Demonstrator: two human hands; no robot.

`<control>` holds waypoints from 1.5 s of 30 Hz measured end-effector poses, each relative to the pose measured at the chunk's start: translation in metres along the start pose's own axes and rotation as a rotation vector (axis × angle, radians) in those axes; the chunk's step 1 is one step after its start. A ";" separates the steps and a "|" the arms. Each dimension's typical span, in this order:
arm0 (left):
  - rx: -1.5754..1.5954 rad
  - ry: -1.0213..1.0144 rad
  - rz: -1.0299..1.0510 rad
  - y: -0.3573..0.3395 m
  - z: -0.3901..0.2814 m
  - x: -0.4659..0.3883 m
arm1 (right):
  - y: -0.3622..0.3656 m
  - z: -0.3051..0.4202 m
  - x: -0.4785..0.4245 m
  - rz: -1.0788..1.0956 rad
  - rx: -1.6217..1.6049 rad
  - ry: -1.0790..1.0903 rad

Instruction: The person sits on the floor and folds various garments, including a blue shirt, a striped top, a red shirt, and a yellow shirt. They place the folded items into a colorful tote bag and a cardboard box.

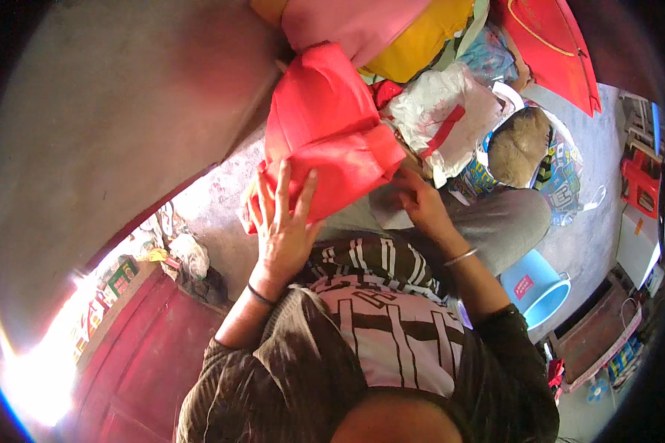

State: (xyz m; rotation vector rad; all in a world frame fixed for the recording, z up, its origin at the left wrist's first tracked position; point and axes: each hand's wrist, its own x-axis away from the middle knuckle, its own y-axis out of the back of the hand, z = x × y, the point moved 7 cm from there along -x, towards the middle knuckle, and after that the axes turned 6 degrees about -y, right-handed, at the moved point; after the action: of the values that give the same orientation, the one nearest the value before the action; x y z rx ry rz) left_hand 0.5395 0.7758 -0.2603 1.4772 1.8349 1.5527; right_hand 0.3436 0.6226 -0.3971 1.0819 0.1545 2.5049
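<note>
A folded red garment [327,122] lies bunched in front of me, above my lap. A ribbed band, like a cuff, shows at its right end. My left hand [280,216] rests palm down on the garment's lower left part, with fingers spread over the fabric. Just below the band is my right hand [424,205], its fingers bent. The fingertips are blurred and partly hidden, so whether they pinch any cloth cannot be told. Beneath the garment, my grey trouser leg [499,227] extends to the right.
A white plastic bag [446,116] and a patterned bag [565,171] holding a brown furry item [518,147] stand ahead right. Pink cloth [349,25] and yellow cloth [421,44] are piled beyond. A light blue bucket [537,288] lies tilted right. A brown panel [116,111] fills the upper left.
</note>
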 end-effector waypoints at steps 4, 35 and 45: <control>0.171 -0.072 -0.201 0.003 0.041 0.036 | -0.015 0.042 -0.047 -0.038 -0.505 0.266; 0.230 -0.359 -0.300 0.080 -0.040 0.005 | -0.029 0.146 0.065 0.467 -1.765 -0.348; 0.160 -0.220 -0.547 0.037 -0.038 -0.009 | -0.033 0.126 0.097 0.561 -1.440 -0.473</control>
State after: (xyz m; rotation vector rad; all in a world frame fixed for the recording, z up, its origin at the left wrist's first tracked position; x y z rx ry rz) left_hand 0.5323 0.7434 -0.2175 1.0258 2.0345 0.9657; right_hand 0.3850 0.6848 -0.2526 0.9651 -1.9258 1.7683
